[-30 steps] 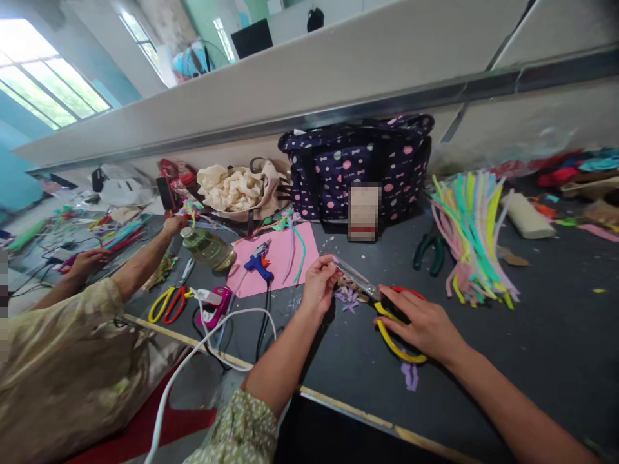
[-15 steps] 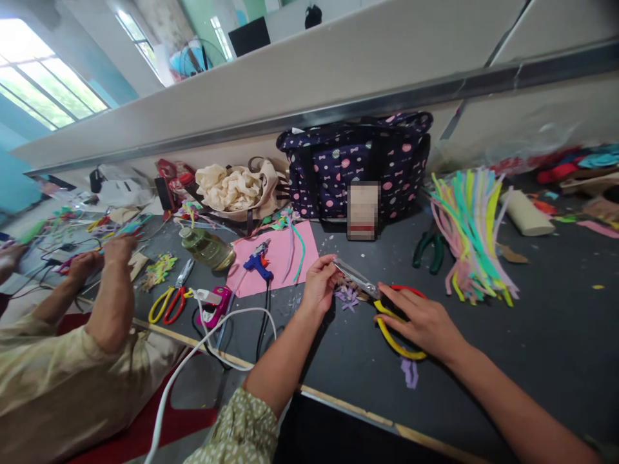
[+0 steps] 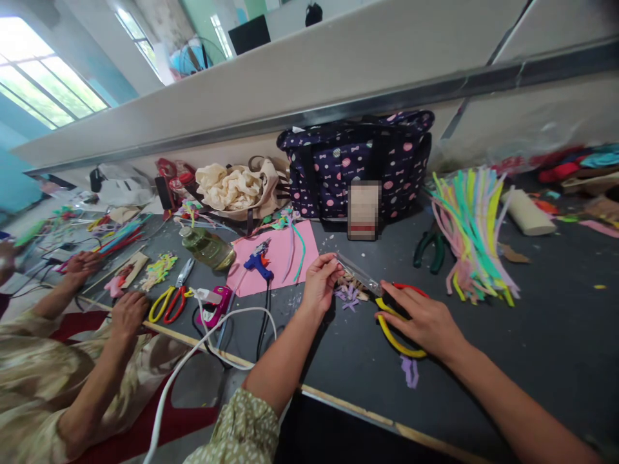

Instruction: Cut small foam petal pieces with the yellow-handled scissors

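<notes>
My right hand (image 3: pixel 428 322) grips a pair of scissors (image 3: pixel 358 274) with red and yellow handles, blades pointing left and away from me. At the blade tips, my left hand (image 3: pixel 320 283) is closed in a pinch; whatever is between its fingertips is too small to make out. Below the blades lies a little heap of purple and tan clippings (image 3: pixel 349 296). Another purple piece (image 3: pixel 410 372) rests on the dark table, nearer to me than the yellow handle.
A blue glue gun (image 3: pixel 259 263) lies on pink paper (image 3: pixel 309 245). Behind stand a patterned bag (image 3: pixel 329 167) and a phone-like object (image 3: pixel 364 209). Pastel strips (image 3: pixel 476 232) and green-handled pliers (image 3: pixel 429 250) are right. Left are other scissors (image 3: pixel 175 299), a bottle (image 3: pixel 207 248) and a co-worker's hands (image 3: pixel 128 314).
My hands and the scissors have hardly moved. The co-worker's nearer hand has dropped toward the table edge, uncovering a pink and brown piece on the table.
</notes>
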The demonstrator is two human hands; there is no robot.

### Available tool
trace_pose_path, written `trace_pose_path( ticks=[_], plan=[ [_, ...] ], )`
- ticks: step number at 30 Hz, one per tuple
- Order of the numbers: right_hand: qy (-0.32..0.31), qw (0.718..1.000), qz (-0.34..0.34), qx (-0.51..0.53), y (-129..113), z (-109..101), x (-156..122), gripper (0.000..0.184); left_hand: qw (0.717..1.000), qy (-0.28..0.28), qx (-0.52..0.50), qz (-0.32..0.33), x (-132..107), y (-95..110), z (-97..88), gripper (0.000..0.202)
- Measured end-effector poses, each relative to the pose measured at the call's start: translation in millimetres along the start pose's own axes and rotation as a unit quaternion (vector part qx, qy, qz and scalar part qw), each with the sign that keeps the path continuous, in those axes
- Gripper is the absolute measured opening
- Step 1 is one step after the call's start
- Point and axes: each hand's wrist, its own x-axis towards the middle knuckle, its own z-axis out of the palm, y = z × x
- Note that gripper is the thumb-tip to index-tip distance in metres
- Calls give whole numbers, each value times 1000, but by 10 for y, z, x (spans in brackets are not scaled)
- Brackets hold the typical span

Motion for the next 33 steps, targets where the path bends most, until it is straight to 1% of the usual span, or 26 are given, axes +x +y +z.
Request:
trace_pose_path(
  ticks=[8, 13, 19, 23, 33],
  plan=[
    [-9, 999, 2, -39, 13, 6, -20, 55, 1000, -1, 9, -2, 2, 3, 8, 29],
    [2, 999, 0, -34, 11, -4, -6, 53, 1000, -7, 20, -3, 12, 0, -1, 33],
    [2, 999, 1, -33, 17, -5, -14, 55, 999, -2, 32, 10, 26, -2, -20, 33],
    [7, 1000, -4, -26, 16, -6, -19, 55, 999, 7, 37, 7, 22, 15, -13, 34],
    [-9, 999, -12, -41, 8, -4, -23, 55, 1000, 7, 17, 7, 21, 11, -27, 33]
  ],
)
